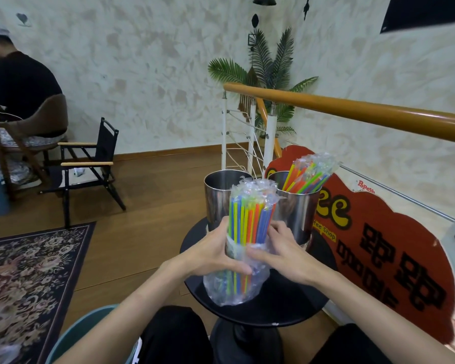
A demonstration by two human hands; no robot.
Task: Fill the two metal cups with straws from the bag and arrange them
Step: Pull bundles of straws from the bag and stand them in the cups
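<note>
A clear plastic bag of coloured straws (247,222) stands upright over the small round black table (286,308). My left hand (213,252) grips the bag around its middle from the left. My right hand (281,249) holds the bag's plastic from the right, thumb on the front. Behind the bag stand two metal cups. The left metal cup (218,195) looks empty inside. The right metal cup (298,206) holds a bundle of wrapped coloured straws (309,174) leaning to the right.
A red shop sign (378,248) leans at the right behind the table, under a wooden handrail (352,111). A black folding chair (90,166), a patterned rug (29,279) and a seated person (19,88) are at the left. A teal bin rim (82,334) is near my knees.
</note>
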